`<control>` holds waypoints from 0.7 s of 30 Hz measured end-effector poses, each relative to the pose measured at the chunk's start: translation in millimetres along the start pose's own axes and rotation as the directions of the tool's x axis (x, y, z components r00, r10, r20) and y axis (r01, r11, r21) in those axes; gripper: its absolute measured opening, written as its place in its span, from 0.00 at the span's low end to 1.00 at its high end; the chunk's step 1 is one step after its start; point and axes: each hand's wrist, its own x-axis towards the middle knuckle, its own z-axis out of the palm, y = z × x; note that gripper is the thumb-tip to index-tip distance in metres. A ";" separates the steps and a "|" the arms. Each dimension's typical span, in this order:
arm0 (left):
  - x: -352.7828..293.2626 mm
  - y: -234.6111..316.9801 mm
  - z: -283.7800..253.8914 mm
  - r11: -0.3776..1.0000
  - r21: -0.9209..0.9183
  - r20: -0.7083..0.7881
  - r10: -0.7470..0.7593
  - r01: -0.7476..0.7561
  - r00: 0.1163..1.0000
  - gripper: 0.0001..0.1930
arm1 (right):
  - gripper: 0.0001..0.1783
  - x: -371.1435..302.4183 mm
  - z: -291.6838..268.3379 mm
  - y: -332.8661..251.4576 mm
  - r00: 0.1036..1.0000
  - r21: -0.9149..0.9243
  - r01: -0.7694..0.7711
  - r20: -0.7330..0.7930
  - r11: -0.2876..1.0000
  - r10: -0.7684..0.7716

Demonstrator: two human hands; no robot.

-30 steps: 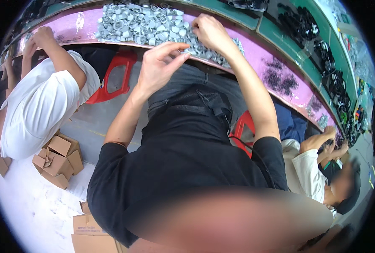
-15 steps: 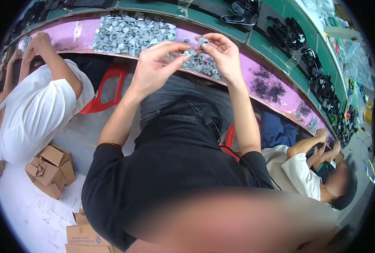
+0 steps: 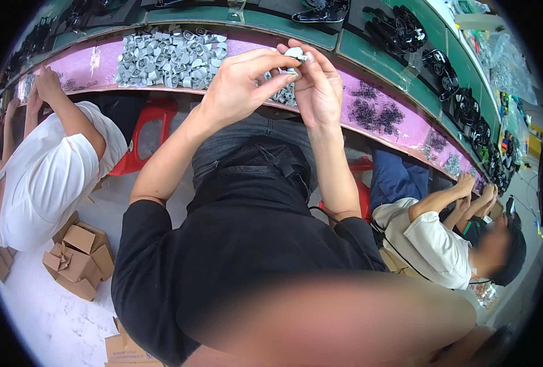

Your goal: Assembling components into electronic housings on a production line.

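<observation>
Over the pink work surface my two hands meet at chest height. In the fingers of my right hand is a small grey plastic part, its rounded side showing. My left hand comes in from the left, thumb and forefinger pinched right beside that part. A tiny pale thing shows at the left fingertips, too small to name. Left of my hands lies a broad heap of similar grey plastic parts. More of them show beneath my hands, partly hidden.
Small dark wire-like pieces lie right of my hands. Beyond the pink strip runs a green conveyor-like surface bearing black moulded parts. Co-workers sit at both sides, one in a white shirt. A red stool and cardboard boxes stand leftward.
My left hand has moved right, up to the grey plastic part in my right hand. The part has turned in the right fingers. The whole view has shifted slightly.
</observation>
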 end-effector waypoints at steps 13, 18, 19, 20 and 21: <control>23.0 7.3 3.4 0.990 0.110 -0.110 0.101 -0.089 0.989 0.08 | 0.16 1.0 -9.1 -12.9 1.000 0.009 -0.017 -0.009 1.000 0.017; 33.1 26.5 4.3 1.000 -0.016 -0.113 0.001 -0.002 0.994 0.15 | 0.16 -3.9 -2.1 -27.2 0.998 -0.026 -0.006 -0.063 1.000 0.004; 37.3 37.4 4.3 0.999 -0.019 -0.141 -0.035 0.032 0.989 0.17 | 0.15 -6.0 -2.2 -30.0 1.000 -0.003 -0.020 -0.024 1.000 0.020; 40.9 35.1 5.7 1.000 -0.023 -0.129 -0.012 0.009 0.992 0.17 | 0.15 -6.5 -2.8 -32.0 0.999 0.022 -0.039 0.016 0.999 0.039; 42.8 32.1 5.7 0.988 0.093 -0.059 0.129 -0.123 0.990 0.19 | 0.15 -6.6 -0.7 -36.0 1.000 0.023 -0.022 0.014 0.999 0.022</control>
